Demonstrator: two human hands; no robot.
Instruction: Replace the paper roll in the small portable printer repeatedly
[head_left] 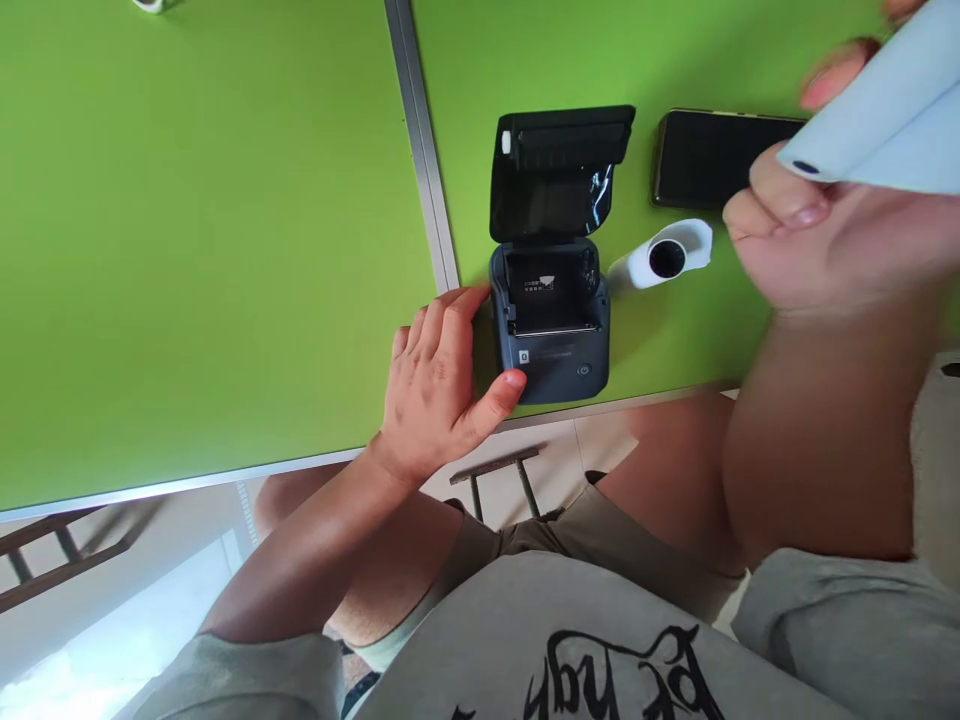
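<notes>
A small dark blue-grey label printer sits near the table's front edge. Its black lid is raised, and no roll shows in the hollow inside. My left hand holds the printer's left side, fingers along the side and thumb on the front corner. At the upper right, my right hand is closed around a pale bluish-white paper roll with a loose flap; the frame edge cuts it off. Fingertips show behind the roll. Just right of the printer lies a white paper roll, its dark core opening facing me.
A black smartphone lies behind the white roll, partly covered by my right hand. Metal trim divides the green table. A white object is cut off at the top left. Below the edge are my legs and wooden stools.
</notes>
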